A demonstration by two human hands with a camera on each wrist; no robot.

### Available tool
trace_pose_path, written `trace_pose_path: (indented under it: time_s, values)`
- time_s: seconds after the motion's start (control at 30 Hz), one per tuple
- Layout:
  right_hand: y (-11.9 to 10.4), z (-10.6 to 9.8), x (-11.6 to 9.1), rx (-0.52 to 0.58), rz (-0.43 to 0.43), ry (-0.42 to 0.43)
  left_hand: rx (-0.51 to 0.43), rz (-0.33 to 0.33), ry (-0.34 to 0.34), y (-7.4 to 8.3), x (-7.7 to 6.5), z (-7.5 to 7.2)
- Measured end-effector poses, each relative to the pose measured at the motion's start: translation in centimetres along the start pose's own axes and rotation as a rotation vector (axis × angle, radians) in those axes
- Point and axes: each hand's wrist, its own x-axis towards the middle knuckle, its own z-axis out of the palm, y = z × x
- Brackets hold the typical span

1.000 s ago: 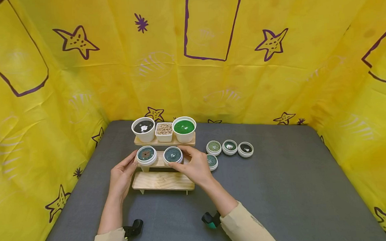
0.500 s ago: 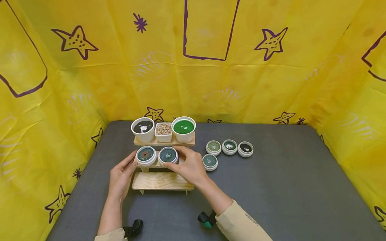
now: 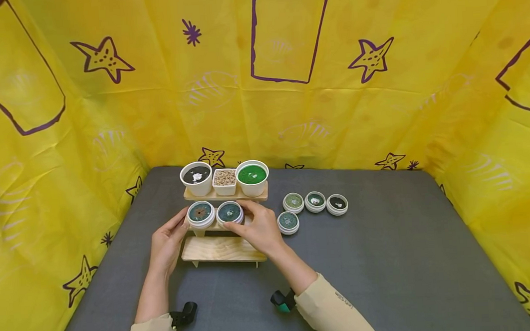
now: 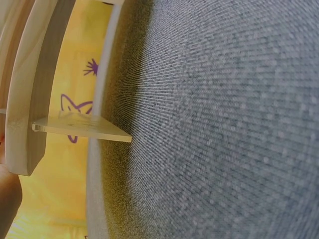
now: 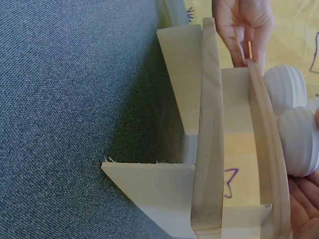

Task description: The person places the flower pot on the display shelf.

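Observation:
A three-step wooden stand (image 3: 224, 248) has two small white round tubs with teal tops on its middle step. My right hand (image 3: 261, 228) pinches the right tub (image 3: 229, 213), thumb on the near side and fingers behind. The left tub (image 3: 200, 214), with a brown spot in its top, stands touching or nearly touching it. At the left end of the middle step, my left hand (image 3: 167, 243) grips the wood close beside that tub. In the right wrist view, the left hand's fingers (image 5: 244, 35) meet the step's end. Some fingertips are hidden.
On the top step stand a white cup with dark content (image 3: 198, 178), a square cup of grainy bits (image 3: 225, 181) and a green-filled cup (image 3: 252, 176). Several more small tubs (image 3: 315, 202) sit on the grey table (image 3: 387, 259) to the right. Yellow cloth surrounds the table.
My right hand has slid its tub left along the middle step, up to the other tub. The left hand has stayed in place.

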Motion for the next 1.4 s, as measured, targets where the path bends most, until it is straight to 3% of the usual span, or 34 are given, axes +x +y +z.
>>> trace_pose_path:
  time_s: [0.8,1.4]
  values:
    - [0.0,-0.1,0.0,0.009,-0.017,0.016,0.007,0.000,0.001,0.1,0.0,-0.1]
    - [1.6,-2.0,-1.1,0.011,-0.023,0.093,0.015,-0.016,-0.005,0.0,0.1,-0.2]
